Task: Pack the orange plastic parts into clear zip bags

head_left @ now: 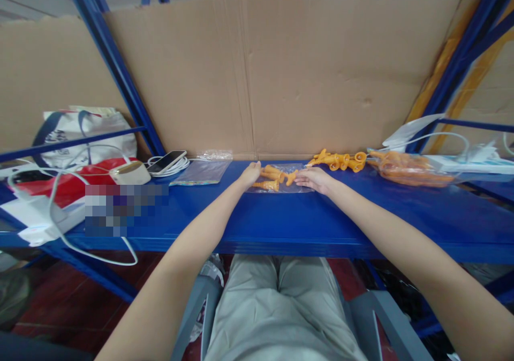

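A small clear plastic bag lies on the blue shelf in front of me, with several orange plastic parts on or in it. My left hand rests at the bag's left edge, fingers curled down onto it. At the bag's right edge my right hand lies with its fingers pressed against the plastic near the orange parts. Whether either hand pinches the bag or only presses on it is too small to tell.
More loose orange parts lie to the right, beside a full bag of them. A stack of empty clear bags, a phone on white cables and a power bank sit left. Cardboard backs the shelf.
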Demonstrator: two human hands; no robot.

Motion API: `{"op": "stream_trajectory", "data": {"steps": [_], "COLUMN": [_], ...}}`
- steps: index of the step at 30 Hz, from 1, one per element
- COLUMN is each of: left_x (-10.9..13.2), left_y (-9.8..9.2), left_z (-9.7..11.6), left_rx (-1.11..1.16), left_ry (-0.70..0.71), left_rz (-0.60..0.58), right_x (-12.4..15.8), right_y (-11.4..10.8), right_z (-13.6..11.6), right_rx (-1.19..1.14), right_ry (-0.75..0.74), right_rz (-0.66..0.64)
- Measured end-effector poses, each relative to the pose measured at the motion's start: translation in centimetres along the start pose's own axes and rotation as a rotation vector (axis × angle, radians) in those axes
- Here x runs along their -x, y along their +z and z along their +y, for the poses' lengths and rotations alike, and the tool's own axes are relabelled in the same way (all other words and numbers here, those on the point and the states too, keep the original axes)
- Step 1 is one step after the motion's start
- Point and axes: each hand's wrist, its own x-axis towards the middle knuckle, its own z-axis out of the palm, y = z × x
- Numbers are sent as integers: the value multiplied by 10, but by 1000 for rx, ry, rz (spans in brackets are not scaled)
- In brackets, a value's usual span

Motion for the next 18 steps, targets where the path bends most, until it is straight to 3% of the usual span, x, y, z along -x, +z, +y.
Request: {"op": "stream_trajectory", "data": {"steps": [3,9,18], "left_x": [0,-5,-7], "left_y": [3,10,16], "left_z": [-2,-8,-7], "left_rx": [115,302,312], "left_ry": [-63,-44,-27], "left_rz": [-44,-129,-61], "right_x": [1,4,-5], "right_y": [-1,0,1], "right_z": [-2,-3,8], "right_rx": [13,71,-70], "right_ry": [15,-13,-77], "right_rz": [-18,45,76]}}
